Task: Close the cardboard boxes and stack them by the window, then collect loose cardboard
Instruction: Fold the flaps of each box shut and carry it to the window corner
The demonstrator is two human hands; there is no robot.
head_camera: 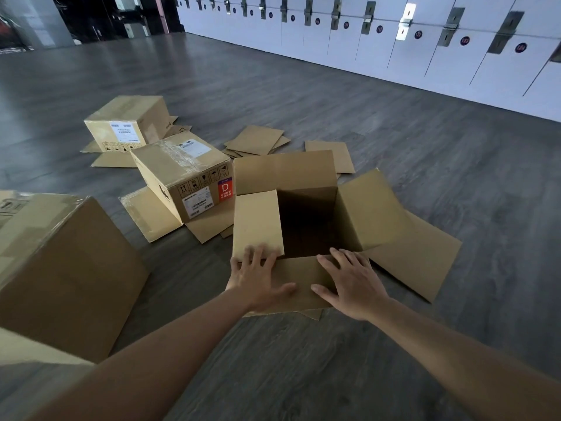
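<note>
Hands are laid flat on the near flap (299, 287) of the open box (303, 214) on the floor (303, 360). The left hand (258, 276) is spread wide, fingertips touching the folded left flap (258, 223). The right hand (349, 282) is spread too; nothing is gripped. A big box (69, 268) is seen at the left. Farther off, two taped boxes (188, 174) (127, 123) and loose cardboard sheets (258, 139) are seen, then white lockers (394, 41).
</note>
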